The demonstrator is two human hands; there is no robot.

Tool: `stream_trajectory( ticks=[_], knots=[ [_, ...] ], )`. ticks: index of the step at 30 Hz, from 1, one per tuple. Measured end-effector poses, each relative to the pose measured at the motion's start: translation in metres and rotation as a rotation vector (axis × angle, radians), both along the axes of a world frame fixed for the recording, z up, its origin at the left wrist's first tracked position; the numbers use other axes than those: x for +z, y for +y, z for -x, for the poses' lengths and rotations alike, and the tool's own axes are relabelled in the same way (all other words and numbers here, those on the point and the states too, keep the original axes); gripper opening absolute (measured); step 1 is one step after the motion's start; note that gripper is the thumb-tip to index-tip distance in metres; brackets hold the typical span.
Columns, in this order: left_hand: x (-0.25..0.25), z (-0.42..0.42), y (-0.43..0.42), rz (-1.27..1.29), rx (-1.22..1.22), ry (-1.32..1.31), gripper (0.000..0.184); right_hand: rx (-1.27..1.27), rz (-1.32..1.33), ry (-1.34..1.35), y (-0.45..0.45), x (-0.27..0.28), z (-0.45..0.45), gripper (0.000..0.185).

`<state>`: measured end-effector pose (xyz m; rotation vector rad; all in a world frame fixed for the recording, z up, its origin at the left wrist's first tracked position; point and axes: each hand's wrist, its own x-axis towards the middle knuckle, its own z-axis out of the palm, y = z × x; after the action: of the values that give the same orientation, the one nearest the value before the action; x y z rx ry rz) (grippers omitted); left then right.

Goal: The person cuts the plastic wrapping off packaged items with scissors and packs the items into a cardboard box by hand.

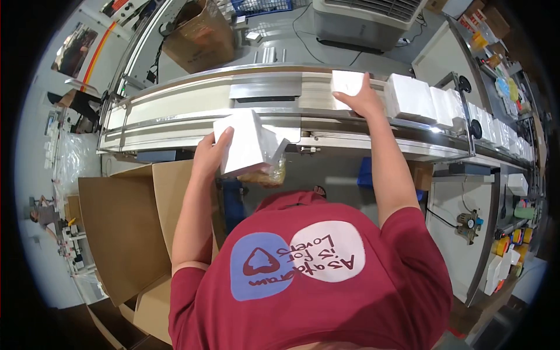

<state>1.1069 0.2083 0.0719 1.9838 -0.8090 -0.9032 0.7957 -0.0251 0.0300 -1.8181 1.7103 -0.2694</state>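
Note:
My left hand (211,153) grips a white box (242,143) by its near left side, tilted in front of the conveyor's near rail. Clear plastic wrap (272,166) shows beside and below that box; I cannot tell whether it is attached. Over the conveyor (175,100), my right hand (364,100) is closed around a second white box (348,83), fingers along its right side. Just right of this hand, several white boxes (409,98) stand in a row on the belt.
An open cardboard carton (119,227) stands at my left. Beyond the conveyor are another carton (201,38) and a grey air cooler (364,23). A metal frame with black knobs (465,84) straddles the belt at right. Two people (81,105) are partly visible at far left.

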Motion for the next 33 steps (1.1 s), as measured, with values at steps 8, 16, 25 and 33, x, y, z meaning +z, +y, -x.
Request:
stream_trajectory(
  ticks=[8, 16, 25, 33],
  knots=[
    [0.008, 0.007, 0.008, 0.054, 0.09, -0.358, 0.07, -0.199, -0.172, -0.502, -0.018, -0.024, 0.028, 0.074],
    [0.036, 0.047, 0.01, 0.416, 0.088, -0.897, 0.055, -0.099, -0.185, -0.516, -0.013, -0.013, 0.028, 0.041],
    [0.05, 0.155, -0.06, 0.499, -0.357, -0.297, 0.054, -0.036, -0.174, -0.463, -0.029, -0.031, 0.013, 0.04],
    [-0.048, 0.167, -0.196, 0.083, -0.185, 0.186, 0.059, 0.02, 0.146, -0.494, -0.026, -0.048, 0.015, 0.025]
  ],
)
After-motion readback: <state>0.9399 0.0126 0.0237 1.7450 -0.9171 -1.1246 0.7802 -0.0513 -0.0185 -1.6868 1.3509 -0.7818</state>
